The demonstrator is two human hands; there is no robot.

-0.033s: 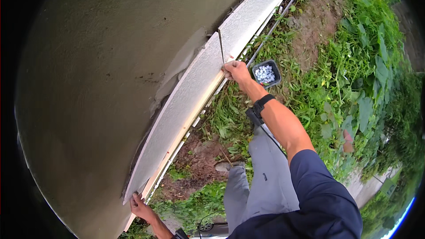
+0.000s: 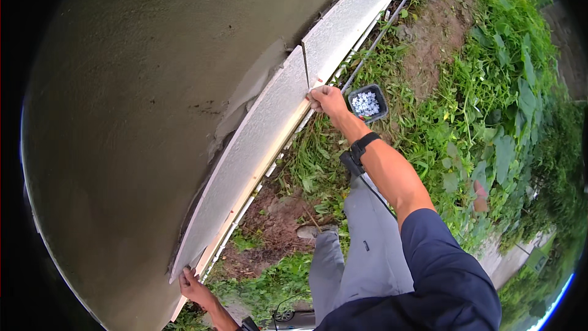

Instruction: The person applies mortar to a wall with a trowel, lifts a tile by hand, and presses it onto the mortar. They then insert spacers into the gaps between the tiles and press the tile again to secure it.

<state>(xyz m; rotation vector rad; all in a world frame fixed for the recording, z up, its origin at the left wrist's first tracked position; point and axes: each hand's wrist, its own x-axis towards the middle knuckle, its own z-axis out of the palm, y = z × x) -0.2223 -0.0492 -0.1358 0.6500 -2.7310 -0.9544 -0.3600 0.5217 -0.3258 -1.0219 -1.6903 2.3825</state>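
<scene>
A long pale grey tile [image 2: 252, 141] with a rough surface stands against the mortar-covered wall [image 2: 135, 86], its lower edge along a wooden batten [image 2: 245, 193]. At the tile's left end, my left hand [image 2: 197, 290] grips the lower corner between thumb and fingers. My right hand [image 2: 327, 99] is closed at its lower right corner, fingers curled and fingertips partly hidden. A second grey tile [image 2: 352, 18] continues to the right, parted from the first by a narrow dark joint that widens upward. Small reddish bits stick out along the tiles' lower edge.
A black tub [image 2: 384, 105] of small white plastic pieces stands just right of my right hand. A grey pole [image 2: 383, 34] runs along the wall's foot. Weeds [image 2: 453, 129] and bare soil [image 2: 272, 217] cover the ground around my legs. Part of a car [image 2: 294, 317] shows low down.
</scene>
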